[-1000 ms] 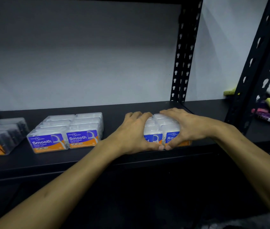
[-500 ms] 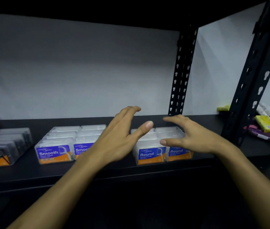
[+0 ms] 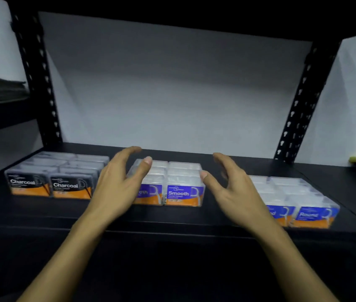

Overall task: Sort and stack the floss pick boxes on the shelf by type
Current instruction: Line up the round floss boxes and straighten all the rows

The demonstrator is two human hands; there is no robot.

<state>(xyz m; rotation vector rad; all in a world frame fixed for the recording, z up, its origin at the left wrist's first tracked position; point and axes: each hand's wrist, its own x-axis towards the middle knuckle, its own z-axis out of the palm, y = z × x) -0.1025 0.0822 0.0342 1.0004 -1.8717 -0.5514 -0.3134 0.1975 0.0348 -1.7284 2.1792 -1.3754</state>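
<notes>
Left grip (image 3: 116,188) and right grip (image 3: 235,190) released, spread either side of Smooth boxes (image 3: 172,182) at frame centre, likely for squaring. Charcoal boxes (image 3: 53,177) grouped left, Round boxes (image 3: 296,199) right, on shelf (image 3: 194,219).

Both hands, left hand (image 3: 116,186) and right hand (image 3: 233,188), hover open on either side of the Smooth boxes (image 3: 183,184), between Charcoal boxes (image 3: 63,177) and Round boxes (image 3: 299,199) on the black shelf (image 3: 172,216).

Both hands off the Round boxes (image 3: 299,201); left hand (image 3: 116,188), right hand (image 3: 235,192), seemingly flanking Smooth boxes (image 3: 172,184)
</notes>
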